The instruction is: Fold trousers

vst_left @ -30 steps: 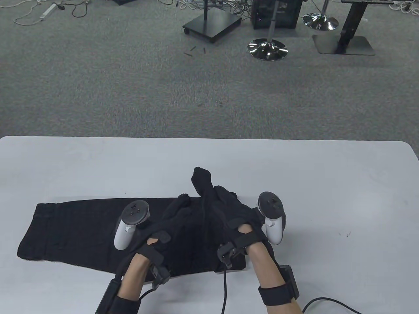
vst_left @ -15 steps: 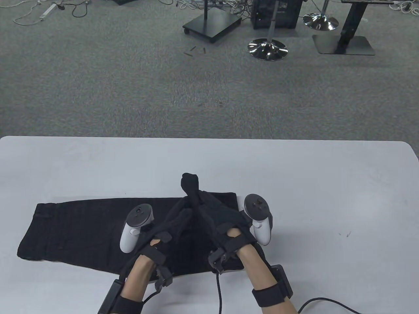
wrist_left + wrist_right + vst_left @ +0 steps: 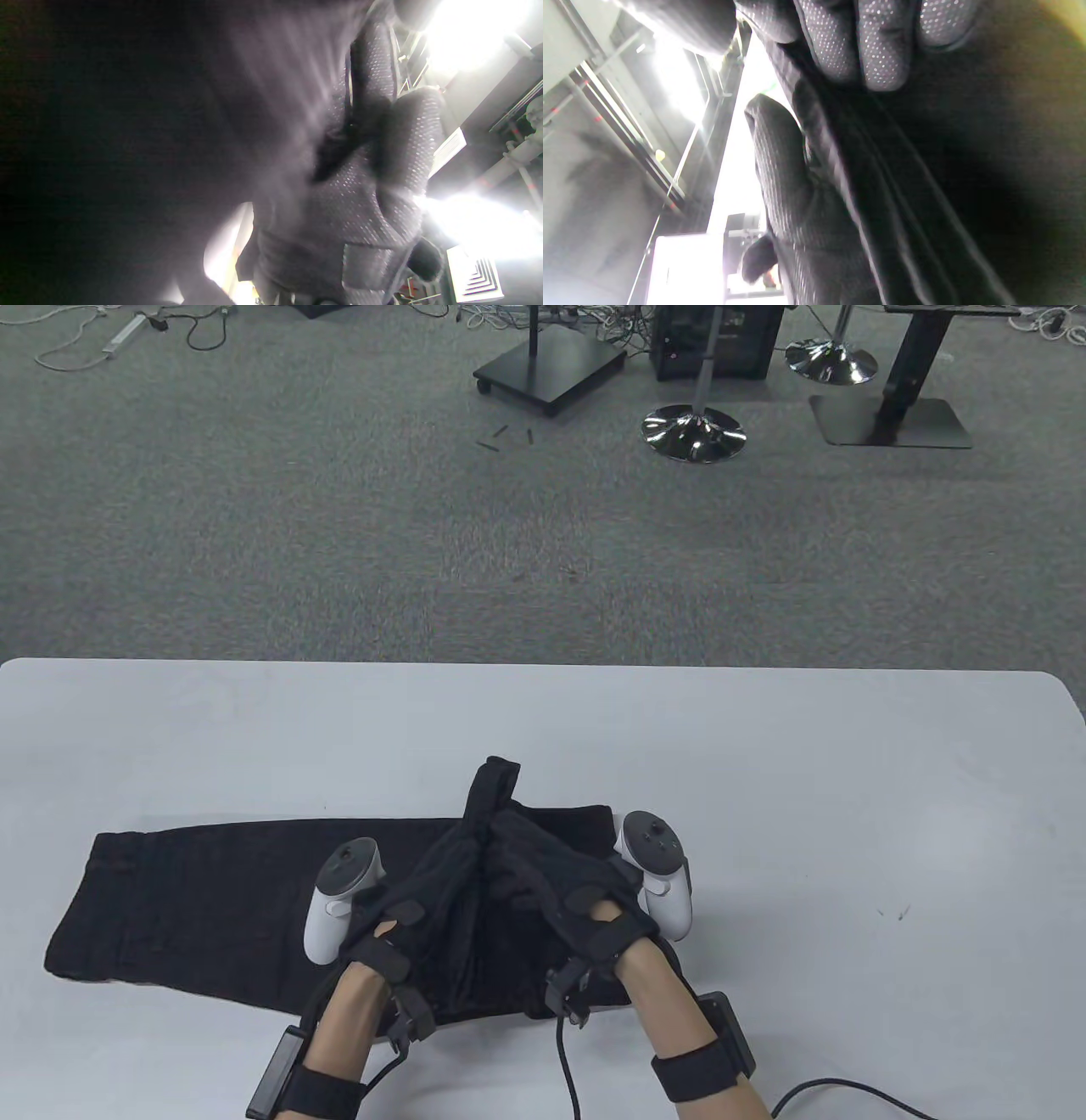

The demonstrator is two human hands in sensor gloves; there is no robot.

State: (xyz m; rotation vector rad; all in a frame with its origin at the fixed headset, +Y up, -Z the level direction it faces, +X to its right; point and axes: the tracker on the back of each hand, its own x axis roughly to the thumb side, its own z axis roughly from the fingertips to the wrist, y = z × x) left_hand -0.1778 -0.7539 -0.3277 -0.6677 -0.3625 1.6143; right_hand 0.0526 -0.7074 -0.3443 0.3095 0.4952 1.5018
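Near the worktop's (image 3: pixel 848 746) front edge, left of centre, the black trousers (image 3: pixel 195 908) lie flat, their right end raised in a bunch. The cloth looks soft, light and limp, best taken at hem corners. The left hand (image 3: pixel 424 891) and right hand (image 3: pixel 560 874) each pinch that raised fold, fingers (image 3: pixel 874 46) closed over the fabric.

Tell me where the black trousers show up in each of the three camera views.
Table view: trousers lie at lower left, their right end raised between both hands.
Left wrist view: dark cloth fills the left.
Right wrist view: folded cloth fills the right.
Shared landmark: the raised fabric edge.
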